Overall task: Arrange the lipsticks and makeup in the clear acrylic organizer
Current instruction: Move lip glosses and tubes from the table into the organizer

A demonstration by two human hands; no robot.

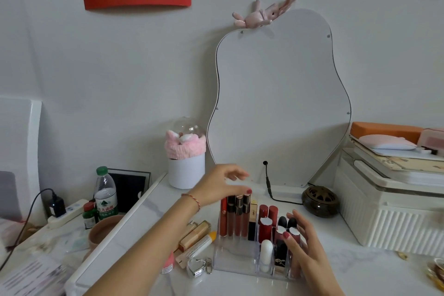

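Observation:
The clear acrylic organizer stands on the white table in front of the mirror. Several lip glosses stand upright in its back left slots, red lipsticks in the middle, and a white tube at the front. My left hand hovers just above the lip gloss caps, fingers loosely spread, holding nothing. My right hand rests with straight fingers against the organizer's right side. Left of the organizer lie gold lipsticks, a white tube with a yellow cap and a silver heart-shaped case.
A wavy-edged mirror leans on the wall behind. A dark round burner and a white ribbed box stand to the right. A white jar with a pink headband, a water bottle and a brown bowl stand to the left.

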